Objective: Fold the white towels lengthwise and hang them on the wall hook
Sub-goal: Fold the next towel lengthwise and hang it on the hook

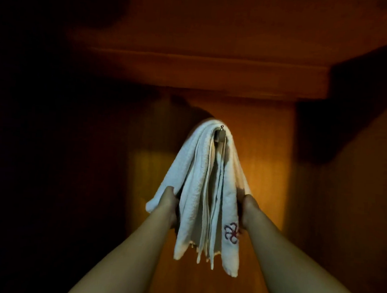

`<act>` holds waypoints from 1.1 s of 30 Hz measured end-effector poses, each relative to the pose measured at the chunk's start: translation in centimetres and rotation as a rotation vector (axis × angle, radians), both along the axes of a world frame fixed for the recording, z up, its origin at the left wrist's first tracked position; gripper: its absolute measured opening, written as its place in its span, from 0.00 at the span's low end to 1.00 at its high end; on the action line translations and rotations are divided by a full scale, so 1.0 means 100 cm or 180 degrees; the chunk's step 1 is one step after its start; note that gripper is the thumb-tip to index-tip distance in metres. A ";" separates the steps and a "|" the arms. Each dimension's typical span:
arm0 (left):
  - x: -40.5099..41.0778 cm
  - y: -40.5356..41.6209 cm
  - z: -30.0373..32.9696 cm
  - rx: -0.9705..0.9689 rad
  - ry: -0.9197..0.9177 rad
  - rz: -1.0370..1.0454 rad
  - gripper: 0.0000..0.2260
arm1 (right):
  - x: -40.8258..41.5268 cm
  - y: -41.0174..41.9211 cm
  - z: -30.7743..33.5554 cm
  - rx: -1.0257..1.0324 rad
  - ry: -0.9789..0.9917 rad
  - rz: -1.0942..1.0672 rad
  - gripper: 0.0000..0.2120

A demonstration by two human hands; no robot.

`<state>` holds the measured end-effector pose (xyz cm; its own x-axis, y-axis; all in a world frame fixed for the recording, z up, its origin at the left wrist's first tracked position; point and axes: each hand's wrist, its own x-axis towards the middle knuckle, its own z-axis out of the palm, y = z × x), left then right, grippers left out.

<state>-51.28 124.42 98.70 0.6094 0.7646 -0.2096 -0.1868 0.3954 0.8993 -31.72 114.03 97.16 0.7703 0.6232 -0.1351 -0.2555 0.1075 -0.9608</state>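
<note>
Head view, looking up at a dim wooden wall: far left is almost black, nothing there can be made out. Next comes the left hand (pixel 169 207), reaching up with a bare forearm, its fingers tucked behind the left fold of the white towels (pixel 198 192) and holding the cloth, though the fingers themselves are hidden. The towels are thick, waffle-textured cotton, folded into long narrow layers whose edges hang in uneven strips, draped over the small metal wall hook (pixel 221 134) with its knobbed tip poking out at the top. A red and purple embroidered flower (pixel 231 232) sits near the lower right hem. The right hand (pixel 248 212) grips the right fold; its fingers too are behind the cloth. Behind everything the wooden panel (pixel 267 151) glows warm orange with a fine vertical grain, under a heavy stepped wooden ledge (pixel 204 72). Far right falls into deep shadow, and both arms are cut off at the lower edge.
</note>
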 end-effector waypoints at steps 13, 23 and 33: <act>-0.122 -0.051 -0.069 0.0998 0.1363 -0.0163 0.20 | -0.083 -0.112 -0.068 -0.1994 -0.0595 -0.0194 0.18; -0.207 -0.177 -0.133 0.2951 0.2376 -0.1329 0.16 | -0.228 -0.250 -0.120 -0.2880 -0.1952 0.0381 0.18; -0.200 -0.330 -0.256 0.3723 0.2465 -0.2933 0.24 | -0.284 -0.462 -0.268 -0.3512 -0.2389 0.0460 0.28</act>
